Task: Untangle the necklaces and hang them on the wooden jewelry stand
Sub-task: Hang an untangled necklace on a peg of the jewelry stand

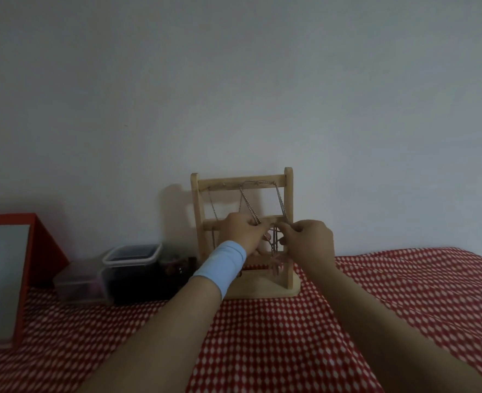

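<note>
- Plain grey-white wall (pixel 234 80) filled the upper half of the view, dim light, bare surface.
- Red-and-white checked cloth (pixel 290 336) covered the work surface; it bunched up higher toward the right edge.
- Far left: red box (pixel 44 251) with a pale front panel, standing against the wall.
- Beside it, clear plastic containers (pixel 132 268) with dark contents — one taller with a lid, one lower and blurred in front-left. More small dark items sat between them and the stand, too blurred to identify.
- No readable writing or labels anywhere.
- Wooden jewelry stand (pixel 242 182) stood upright on the cloth at the wall, centre frame — two side posts, top rail, middle rail, lower rail, rounded base.
- Silver chain necklaces (pixel 248 202) were draped over the top rail, strands running down at angles to the hands. Lower part was a tangle with a pinkish pendant-like piece near the lower rail; detail unclear.
- Left hand (pixel 242 231), pale blue wristband (pixel 222 265) on the wrist, was in front of the middle rail, fingers pinched on a chain strand.
- Right hand (pixel 310 239) was just right of it, thumb and fingers pinched on another strand near the tangle.
- Hands were close together, not clearly touching.
</note>
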`<state>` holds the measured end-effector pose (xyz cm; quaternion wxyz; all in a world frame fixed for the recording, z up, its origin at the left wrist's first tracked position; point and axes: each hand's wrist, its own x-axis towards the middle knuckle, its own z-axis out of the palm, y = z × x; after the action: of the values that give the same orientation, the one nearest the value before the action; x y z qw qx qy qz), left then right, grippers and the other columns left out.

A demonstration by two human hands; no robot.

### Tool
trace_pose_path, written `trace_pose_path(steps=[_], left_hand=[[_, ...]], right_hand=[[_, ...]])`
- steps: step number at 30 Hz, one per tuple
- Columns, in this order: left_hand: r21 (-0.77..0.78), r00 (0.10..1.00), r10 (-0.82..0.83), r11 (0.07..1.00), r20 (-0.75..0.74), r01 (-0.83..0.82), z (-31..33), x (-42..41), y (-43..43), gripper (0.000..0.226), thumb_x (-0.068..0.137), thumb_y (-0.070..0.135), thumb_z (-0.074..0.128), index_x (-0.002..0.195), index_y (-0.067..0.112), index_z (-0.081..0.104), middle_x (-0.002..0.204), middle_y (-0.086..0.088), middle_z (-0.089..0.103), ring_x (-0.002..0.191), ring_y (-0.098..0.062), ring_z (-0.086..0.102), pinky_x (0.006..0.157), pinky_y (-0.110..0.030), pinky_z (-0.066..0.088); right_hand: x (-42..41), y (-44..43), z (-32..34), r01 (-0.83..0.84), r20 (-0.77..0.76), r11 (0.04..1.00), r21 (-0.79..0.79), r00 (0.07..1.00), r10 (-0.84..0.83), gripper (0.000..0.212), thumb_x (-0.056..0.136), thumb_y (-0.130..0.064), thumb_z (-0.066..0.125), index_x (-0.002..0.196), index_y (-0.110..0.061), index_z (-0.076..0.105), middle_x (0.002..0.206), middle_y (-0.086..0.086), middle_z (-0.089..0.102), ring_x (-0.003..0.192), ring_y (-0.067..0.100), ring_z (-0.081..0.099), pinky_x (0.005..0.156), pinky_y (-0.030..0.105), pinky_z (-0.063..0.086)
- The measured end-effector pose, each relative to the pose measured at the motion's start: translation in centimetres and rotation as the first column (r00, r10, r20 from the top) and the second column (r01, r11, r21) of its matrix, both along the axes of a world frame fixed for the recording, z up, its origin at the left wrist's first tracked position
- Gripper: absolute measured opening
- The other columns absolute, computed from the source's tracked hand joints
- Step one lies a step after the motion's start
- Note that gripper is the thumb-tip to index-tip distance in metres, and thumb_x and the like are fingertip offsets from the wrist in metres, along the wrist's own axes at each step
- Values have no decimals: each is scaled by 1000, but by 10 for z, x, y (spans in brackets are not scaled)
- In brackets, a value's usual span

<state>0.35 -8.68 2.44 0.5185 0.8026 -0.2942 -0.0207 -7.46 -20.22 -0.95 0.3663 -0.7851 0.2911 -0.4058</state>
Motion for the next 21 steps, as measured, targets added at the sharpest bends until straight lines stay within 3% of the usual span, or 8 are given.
trace_pose_path(steps=[2,4,8,11,15,18,20,21], left_hand=[[-20,999,2,1000,-35,-3,1,0,-5,41,87,33,69,60,3,60,61,-1,72,49,-25,69,50,-36,59],[-30,998,35,999,-42,-37,1,1,-10,46,86,34,71,52,10,53,56,-2,70,46,-24,68,44,-30,54],[-30,996,87,996,2,-87,-1,1,-16,51,89,29,66,43,15,50,38,7,58,30,-5,53,32,-14,35],[-39,997,78,996,-15,-78,-5,5,-18,45,91,31,61,51,10,59,45,4,63,36,-8,59,40,-17,45],[-23,996,84,996,20,-83,-6,6,-18,46,93,36,58,53,14,60,44,5,61,37,-4,58,41,-15,45],[-40,998,49,998,-26,-50,-4,6,-17,43,92,36,60,57,12,62,62,-6,71,51,-24,68,55,-32,59],[-61,998,38,997,-50,-41,-3,6,-17,45,92,34,62,55,8,58,58,-6,70,46,-21,67,51,-33,59],[-58,998,41,997,-41,-44,-2,6,-17,48,92,32,61,52,8,53,47,1,64,39,-12,62,44,-24,54]], right_hand=[[2,0,1,75,-50,997,-20,996,-76,42,90,-51,67,65,-18,73,60,-4,71,56,14,68,58,32,58],[4,1,7,125,-99,990,-60,987,-130,45,90,-52,65,62,-18,69,59,-2,69,55,18,66,56,29,54],[9,-2,13,154,-173,981,-115,970,-172,48,88,-56,65,63,-15,69,59,0,68,57,20,67,55,27,49],[12,-4,13,156,-203,980,-121,963,-178,57,86,-64,62,61,-13,69,59,0,68,55,20,67,56,28,52],[14,-5,6,136,-253,988,-68,956,-149,67,86,-75,53,67,-14,72,64,-1,71,60,18,69,64,34,59],[16,-4,5,86,-220,996,3,972,-83,67,86,-76,53,69,-14,72,66,0,72,62,20,71,67,39,61],[17,-5,8,63,-197,998,-5,978,-63,58,89,-68,57,72,-16,73,67,-1,73,63,20,72,69,41,62],[18,-5,10,54,-195,998,-13,979,-55,53,90,-65,58,74,-17,74,68,-2,73,64,19,72,70,41,62]])
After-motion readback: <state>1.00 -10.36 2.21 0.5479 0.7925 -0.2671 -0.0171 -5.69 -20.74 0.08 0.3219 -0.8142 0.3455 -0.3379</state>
